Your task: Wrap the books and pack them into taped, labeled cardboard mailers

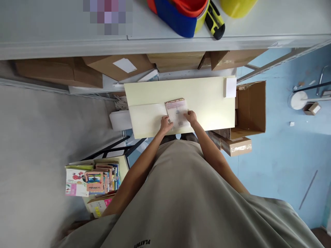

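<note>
- Your left hand (165, 123) had its fingers curled onto the near left corner of the packet (177, 113), gripping its edge.
- Your right hand (191, 117) pinched the packet's near right edge, fingers closed on it.
- The packet was a flat, clear-wrapped rectangle, pale and glossy, with a pinkish-brown card strip across its far end and small dark print near its middle; the print was too small to read.
- Its long axis ran away from you, slightly tilted, with the card strip pointing towards the shelf (165, 44).
- It lay flat on the cream table (207, 100), near the table's front edge and about midway across.
- A small white block (230, 87) sat at the table's far right corner.
- An open cardboard box (252, 106) stood just beside the table on the right.
- A stack of colourful booklets (93, 179) lay below on your left.
</note>
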Action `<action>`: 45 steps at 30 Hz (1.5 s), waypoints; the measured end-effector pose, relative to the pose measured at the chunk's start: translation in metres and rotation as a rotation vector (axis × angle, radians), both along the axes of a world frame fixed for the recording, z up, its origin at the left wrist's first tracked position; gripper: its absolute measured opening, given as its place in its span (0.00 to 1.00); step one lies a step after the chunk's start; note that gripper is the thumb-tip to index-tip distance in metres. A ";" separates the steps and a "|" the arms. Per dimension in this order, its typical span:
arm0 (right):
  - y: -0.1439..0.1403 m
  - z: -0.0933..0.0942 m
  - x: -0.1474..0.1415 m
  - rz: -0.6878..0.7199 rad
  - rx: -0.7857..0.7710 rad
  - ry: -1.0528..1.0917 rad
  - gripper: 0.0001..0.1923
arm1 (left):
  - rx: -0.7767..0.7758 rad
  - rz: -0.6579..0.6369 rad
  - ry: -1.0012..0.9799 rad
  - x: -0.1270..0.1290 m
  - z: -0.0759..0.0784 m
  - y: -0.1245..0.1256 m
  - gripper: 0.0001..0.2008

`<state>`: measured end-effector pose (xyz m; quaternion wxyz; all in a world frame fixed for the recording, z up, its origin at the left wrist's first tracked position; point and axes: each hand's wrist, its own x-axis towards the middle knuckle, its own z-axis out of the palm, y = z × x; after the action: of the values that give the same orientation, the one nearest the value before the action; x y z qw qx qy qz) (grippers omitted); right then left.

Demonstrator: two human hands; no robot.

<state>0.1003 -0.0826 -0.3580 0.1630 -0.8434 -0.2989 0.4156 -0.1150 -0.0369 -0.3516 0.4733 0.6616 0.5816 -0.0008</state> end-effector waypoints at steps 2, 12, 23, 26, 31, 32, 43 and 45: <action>0.005 0.003 0.005 -0.012 -0.041 0.038 0.14 | 0.016 0.027 0.008 0.006 0.004 0.001 0.19; 0.009 0.043 0.040 0.052 0.011 0.057 0.18 | 0.063 0.014 0.046 0.051 0.033 0.012 0.24; 0.068 0.220 0.121 0.258 0.859 -0.314 0.31 | 0.679 -0.031 -0.252 0.079 0.197 0.095 0.25; 0.128 0.284 0.131 0.358 0.991 -0.430 0.29 | 0.903 -0.078 -0.363 0.108 0.258 0.132 0.25; 0.215 0.332 0.121 0.524 0.751 -0.543 0.29 | 1.071 -0.124 -0.245 0.158 0.316 0.181 0.28; 0.224 0.333 0.118 0.540 0.676 -0.555 0.29 | 1.065 -0.139 -0.208 0.163 0.319 0.186 0.28; 0.223 0.319 0.118 0.339 0.599 -0.590 0.34 | 1.009 -0.233 -0.136 0.162 0.310 0.197 0.34; 0.204 0.313 0.119 0.284 0.687 -0.584 0.37 | 1.022 -0.213 -0.186 0.159 0.308 0.192 0.33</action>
<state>0.2198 0.1214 -0.0452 0.2832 -0.7731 -0.5648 0.0560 0.0444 0.1546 -0.0434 0.1375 0.8605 0.3930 0.2934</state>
